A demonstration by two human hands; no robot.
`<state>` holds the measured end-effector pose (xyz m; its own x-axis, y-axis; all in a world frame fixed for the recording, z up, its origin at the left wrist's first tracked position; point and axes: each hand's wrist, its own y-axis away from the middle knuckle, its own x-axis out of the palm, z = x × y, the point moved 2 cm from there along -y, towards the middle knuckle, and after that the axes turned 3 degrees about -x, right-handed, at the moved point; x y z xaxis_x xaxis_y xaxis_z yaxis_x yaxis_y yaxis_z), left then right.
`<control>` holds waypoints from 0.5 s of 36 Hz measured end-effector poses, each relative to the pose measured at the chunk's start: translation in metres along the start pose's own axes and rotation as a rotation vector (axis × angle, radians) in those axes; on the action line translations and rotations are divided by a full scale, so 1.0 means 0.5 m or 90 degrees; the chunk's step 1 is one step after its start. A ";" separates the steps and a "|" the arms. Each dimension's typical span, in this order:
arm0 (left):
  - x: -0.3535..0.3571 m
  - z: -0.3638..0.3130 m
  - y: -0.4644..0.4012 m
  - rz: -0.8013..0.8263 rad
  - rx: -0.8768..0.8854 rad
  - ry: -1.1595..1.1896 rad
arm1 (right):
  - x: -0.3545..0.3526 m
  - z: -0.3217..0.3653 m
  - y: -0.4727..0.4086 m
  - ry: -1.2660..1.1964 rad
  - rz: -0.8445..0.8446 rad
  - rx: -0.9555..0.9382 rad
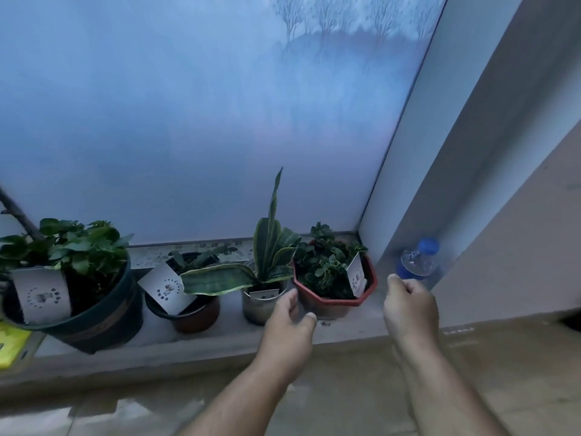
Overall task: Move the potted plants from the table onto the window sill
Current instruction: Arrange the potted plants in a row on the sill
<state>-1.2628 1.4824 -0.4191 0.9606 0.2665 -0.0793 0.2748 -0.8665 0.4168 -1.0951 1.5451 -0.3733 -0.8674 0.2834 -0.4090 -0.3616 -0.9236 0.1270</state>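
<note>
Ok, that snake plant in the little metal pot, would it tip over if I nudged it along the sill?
Probably somewhat tippy: the snake plant stands tall over a narrow metal pot, and one long leaf hangs out sideways. The smooth pot would likely slide on the window sill; push low, near its base.

Four potted plants stand in a row on the window sill (195, 350), before the window pane (188, 121). From the left: a large leafy pot (94, 313), a small pot with a card (188, 309), a snake plant pot (262, 305), then an octagonal pot (334, 297) at the right end. A water bottle (416, 261) stands right of it, by the wall
</note>
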 end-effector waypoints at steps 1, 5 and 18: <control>0.018 -0.006 -0.006 -0.005 -0.001 0.008 | 0.001 -0.017 -0.017 -0.023 0.002 0.025; 0.036 -0.015 -0.028 -0.034 -0.016 0.041 | 0.047 -0.059 -0.050 -0.052 0.038 0.092; 0.065 -0.017 -0.065 -0.141 -0.010 0.076 | 0.060 -0.074 -0.077 -0.239 0.090 0.267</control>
<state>-1.2410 1.5230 -0.4274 0.8647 0.4983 -0.0635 0.4769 -0.7745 0.4156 -1.0948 1.5797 -0.4238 -0.9512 0.3078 -0.0231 -0.2718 -0.7996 0.5355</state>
